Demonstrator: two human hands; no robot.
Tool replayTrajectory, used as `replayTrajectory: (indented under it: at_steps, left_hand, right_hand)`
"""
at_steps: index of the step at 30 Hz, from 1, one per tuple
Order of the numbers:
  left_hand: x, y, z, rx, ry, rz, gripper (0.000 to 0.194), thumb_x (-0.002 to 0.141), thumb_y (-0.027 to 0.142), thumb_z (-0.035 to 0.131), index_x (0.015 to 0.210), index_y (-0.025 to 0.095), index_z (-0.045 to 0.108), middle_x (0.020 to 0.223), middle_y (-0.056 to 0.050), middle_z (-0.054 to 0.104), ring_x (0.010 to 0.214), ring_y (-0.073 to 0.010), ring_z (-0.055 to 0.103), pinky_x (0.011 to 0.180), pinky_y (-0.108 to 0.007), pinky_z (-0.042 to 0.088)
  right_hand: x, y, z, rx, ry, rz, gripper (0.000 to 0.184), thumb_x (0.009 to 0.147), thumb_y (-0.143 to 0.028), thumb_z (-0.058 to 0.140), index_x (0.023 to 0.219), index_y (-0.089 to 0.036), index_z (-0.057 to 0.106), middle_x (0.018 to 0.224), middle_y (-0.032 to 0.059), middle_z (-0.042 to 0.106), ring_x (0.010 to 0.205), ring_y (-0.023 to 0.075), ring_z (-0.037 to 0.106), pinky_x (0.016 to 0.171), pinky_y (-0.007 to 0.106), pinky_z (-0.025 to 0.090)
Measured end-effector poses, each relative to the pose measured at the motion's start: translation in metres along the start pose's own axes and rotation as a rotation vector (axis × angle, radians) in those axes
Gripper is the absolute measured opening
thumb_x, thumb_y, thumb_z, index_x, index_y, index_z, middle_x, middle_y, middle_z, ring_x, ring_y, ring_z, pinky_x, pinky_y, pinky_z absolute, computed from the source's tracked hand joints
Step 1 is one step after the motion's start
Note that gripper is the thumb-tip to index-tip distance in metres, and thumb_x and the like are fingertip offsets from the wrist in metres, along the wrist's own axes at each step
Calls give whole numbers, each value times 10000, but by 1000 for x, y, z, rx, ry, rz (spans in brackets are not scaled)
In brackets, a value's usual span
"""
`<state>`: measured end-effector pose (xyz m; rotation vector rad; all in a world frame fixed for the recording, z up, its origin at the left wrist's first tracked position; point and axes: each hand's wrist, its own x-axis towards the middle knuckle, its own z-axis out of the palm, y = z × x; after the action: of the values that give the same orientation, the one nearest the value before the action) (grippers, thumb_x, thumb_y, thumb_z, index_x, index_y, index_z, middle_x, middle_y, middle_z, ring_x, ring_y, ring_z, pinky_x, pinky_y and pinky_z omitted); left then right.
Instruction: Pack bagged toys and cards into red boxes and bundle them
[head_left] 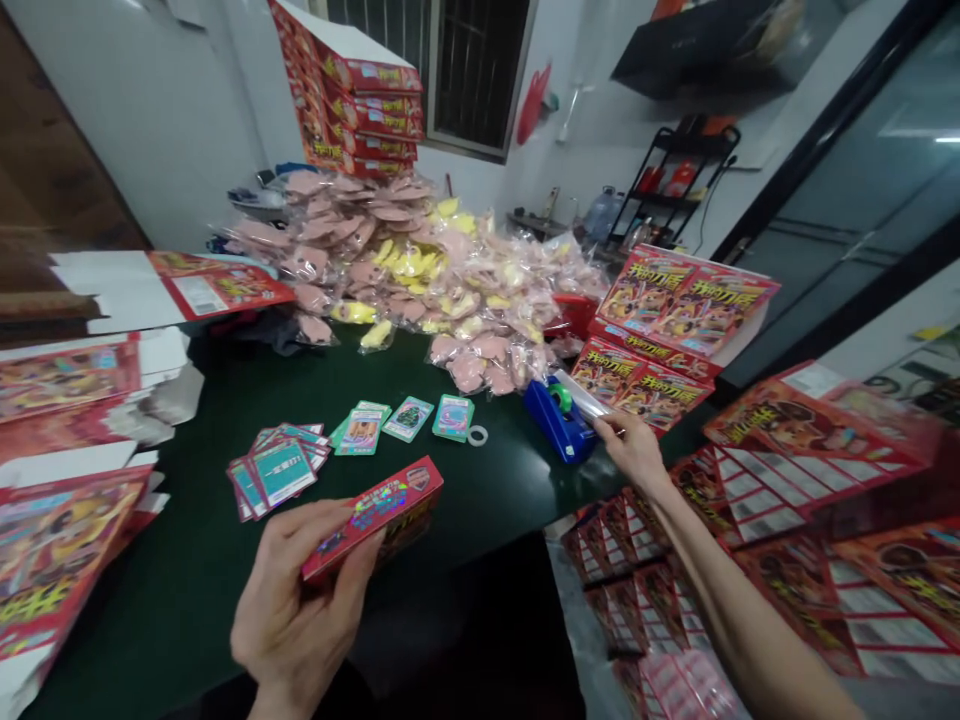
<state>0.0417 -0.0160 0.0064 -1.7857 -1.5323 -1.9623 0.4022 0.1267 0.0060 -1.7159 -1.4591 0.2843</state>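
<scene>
My left hand [304,590] is closed around a small red card box [375,510] with a shiny holographic patch, held tilted above the near edge of the table. Out to the right, my right hand [634,450] pinches the near end of a pale glossy strip [585,396], whose kind I cannot make out. Right beside that strip is a blue tape dispenser [559,420] carrying a green-cored roll. Teal-backed cards [281,470] lie fanned beyond my left hand. Small card piles [361,430] and a white ring [477,435] sit farther right.
Bagged pink and yellow pieces [405,260] are heaped at the table's back. Red printed boxes [656,310] stand right of the dispenser, with more stacked low on the right [817,420]. Opened cartons [67,380] crowd the left edge of the dark green table [480,510].
</scene>
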Motion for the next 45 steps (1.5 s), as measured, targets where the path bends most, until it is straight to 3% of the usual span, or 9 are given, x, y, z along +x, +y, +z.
replayTrajectory:
  at_steps: [4, 8, 15, 23, 30, 33, 36, 39, 45]
  left_hand:
    - [-1, -3, 0, -50, -6, -34, 308, 681, 97, 708, 956, 202, 617, 904, -46, 620, 781, -186, 582, 689, -329, 470]
    - [-1, -3, 0, -65, 2, -28, 324, 672, 89, 714, 960, 203, 619, 904, -43, 620, 778, -186, 580, 699, -332, 462]
    - [-2, -5, 1, -85, -1, -13, 337, 683, 93, 708, 984, 212, 615, 917, -35, 618, 781, -179, 576, 684, -314, 464]
    - [-1, -5, 0, -92, -9, -25, 351, 684, 85, 703, 992, 229, 616, 915, -26, 623, 777, -173, 574, 686, -309, 470]
    - [3, -5, -1, -107, 3, -32, 325, 666, 88, 715, 950, 221, 629, 887, -22, 627, 764, -172, 581, 689, -312, 481]
    - [6, -2, -1, -115, 1, -32, 300, 673, 78, 704, 930, 212, 627, 885, -19, 629, 769, -162, 590, 685, -296, 487]
    - [7, 0, -1, -143, -17, -27, 275, 684, 85, 694, 919, 210, 620, 863, -11, 627, 759, -155, 600, 669, -285, 493]
    - [7, 1, 0, -170, -22, -38, 279, 692, 86, 685, 928, 208, 601, 846, -10, 621, 761, -156, 597, 676, -290, 496]
    - [7, 3, -4, -189, -54, -73, 287, 701, 108, 692, 946, 207, 582, 840, -13, 606, 744, -146, 587, 654, -271, 493]
  right_hand:
    - [20, 4, -5, 42, -324, 155, 191, 677, -253, 686, 533, -147, 620, 509, -28, 548, 536, 113, 504, 540, 221, 394]
    - [26, -5, -7, 100, -453, 356, 147, 824, -251, 620, 780, -111, 619, 733, -18, 610, 632, 99, 570, 591, 235, 481]
    - [15, -8, 8, 346, -270, 625, 218, 891, -288, 537, 1037, -129, 565, 955, 40, 600, 761, 125, 598, 640, 281, 526]
    - [-30, 7, 18, 703, 11, 483, 228, 687, -311, 710, 657, -166, 537, 689, -28, 570, 629, 100, 553, 616, 287, 559]
    - [-39, 23, 33, 479, -16, 443, 222, 892, -316, 532, 993, -124, 577, 928, 32, 609, 760, 127, 598, 664, 295, 516]
    - [-44, 18, 24, 359, -10, 368, 174, 824, -293, 606, 805, -120, 619, 826, 20, 609, 751, 141, 581, 687, 300, 486]
    - [-73, -8, 16, 314, -20, 262, 201, 675, -230, 683, 526, -149, 575, 652, 15, 565, 705, 163, 543, 672, 288, 437]
    - [-120, -61, 17, 377, -193, 149, 130, 690, -280, 669, 624, -175, 628, 595, -14, 551, 581, 137, 496, 575, 259, 394]
    - [-183, -183, 48, 1056, -671, 94, 194, 823, -294, 595, 669, -176, 586, 508, -56, 465, 457, 66, 410, 461, 198, 325]
